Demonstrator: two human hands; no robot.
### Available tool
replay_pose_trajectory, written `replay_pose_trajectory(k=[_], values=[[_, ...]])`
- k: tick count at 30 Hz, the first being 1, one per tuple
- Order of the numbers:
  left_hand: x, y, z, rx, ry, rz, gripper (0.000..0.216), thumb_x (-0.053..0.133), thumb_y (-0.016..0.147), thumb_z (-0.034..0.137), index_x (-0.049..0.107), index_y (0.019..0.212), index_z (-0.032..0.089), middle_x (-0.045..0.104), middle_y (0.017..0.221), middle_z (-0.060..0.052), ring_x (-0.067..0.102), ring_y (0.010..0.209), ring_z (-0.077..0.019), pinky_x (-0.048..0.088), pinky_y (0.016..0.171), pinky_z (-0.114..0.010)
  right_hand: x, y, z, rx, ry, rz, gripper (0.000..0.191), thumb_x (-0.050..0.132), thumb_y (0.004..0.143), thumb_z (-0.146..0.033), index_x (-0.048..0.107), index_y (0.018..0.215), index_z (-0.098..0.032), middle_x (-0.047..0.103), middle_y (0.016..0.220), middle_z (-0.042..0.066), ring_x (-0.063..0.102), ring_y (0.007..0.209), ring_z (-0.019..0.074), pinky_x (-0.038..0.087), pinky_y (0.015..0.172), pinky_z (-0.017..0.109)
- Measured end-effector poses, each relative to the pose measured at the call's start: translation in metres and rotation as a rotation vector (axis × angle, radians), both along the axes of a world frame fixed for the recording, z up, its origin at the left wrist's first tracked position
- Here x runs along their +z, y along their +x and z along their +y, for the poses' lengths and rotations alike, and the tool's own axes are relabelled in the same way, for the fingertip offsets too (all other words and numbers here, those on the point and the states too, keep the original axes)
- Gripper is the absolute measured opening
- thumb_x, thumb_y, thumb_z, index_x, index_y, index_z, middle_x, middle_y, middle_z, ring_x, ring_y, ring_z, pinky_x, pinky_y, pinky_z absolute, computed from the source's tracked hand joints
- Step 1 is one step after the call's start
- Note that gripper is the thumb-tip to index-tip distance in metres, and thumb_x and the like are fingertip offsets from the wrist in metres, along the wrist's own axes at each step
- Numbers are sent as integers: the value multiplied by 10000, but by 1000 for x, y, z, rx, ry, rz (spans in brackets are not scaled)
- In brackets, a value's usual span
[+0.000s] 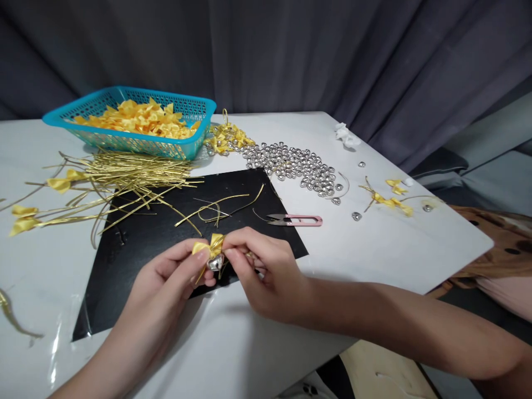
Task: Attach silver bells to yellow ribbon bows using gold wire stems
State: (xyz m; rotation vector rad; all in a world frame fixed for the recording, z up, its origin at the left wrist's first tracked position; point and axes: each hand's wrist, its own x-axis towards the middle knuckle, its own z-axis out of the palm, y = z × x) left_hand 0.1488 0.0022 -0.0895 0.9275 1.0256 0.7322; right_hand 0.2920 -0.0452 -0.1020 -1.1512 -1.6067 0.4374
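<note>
My left hand (pixel 172 277) and my right hand (pixel 266 271) meet over the front edge of a black mat (pixel 145 238). Between their pinched fingertips sits a small yellow ribbon bow (pixel 210 245) with a silver bead (pixel 215 262) under it and gold wire trailing from it. Both hands are closed on this piece. Pink thread snips (pixel 297 220) lie just beyond my right hand, on the mat's right corner.
A blue basket (pixel 195 111) of yellow bows stands at the back left. Gold wire ties (pixel 124 177) sprawl in front of it. A heap of silver beads (pixel 295 166) lies behind the mat. Finished bows (pixel 226 138) and stray bows (pixel 390 199) rest on the white table (pixel 394 244).
</note>
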Motion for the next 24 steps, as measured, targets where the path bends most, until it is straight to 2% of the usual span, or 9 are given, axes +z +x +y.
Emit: replay_pose_trajectory(k=[8,17,22,24], values=[[1,2,-2,27,-160,-100,308,894,435,348,752,648,178,650,585,26,557,474,-39,492,476,-78,2,0,0,-31,11,-26,123,457,858,-55,554,865,-129,598,707,-15,471,505,38,420,537,151],[3,4,-2,52,-176,-98,320,907,371,350,733,562,161,615,504,30,541,429,-42,499,442,-86,-2,5,2,27,122,-109,172,435,861,-42,572,896,-139,693,890,43,625,765,84,495,712,166],[8,5,-5,74,-212,-88,296,901,399,331,726,572,167,630,541,39,538,450,-45,509,457,-103,-1,6,3,49,112,-94,179,421,868,-51,568,906,-147,682,895,44,620,759,86,497,702,183],[9,4,-5,75,-230,-94,286,900,408,326,718,567,173,622,534,46,533,459,-44,496,457,-97,1,5,2,45,88,-71,156,426,865,-61,555,874,-149,659,831,32,599,702,80,483,654,180]])
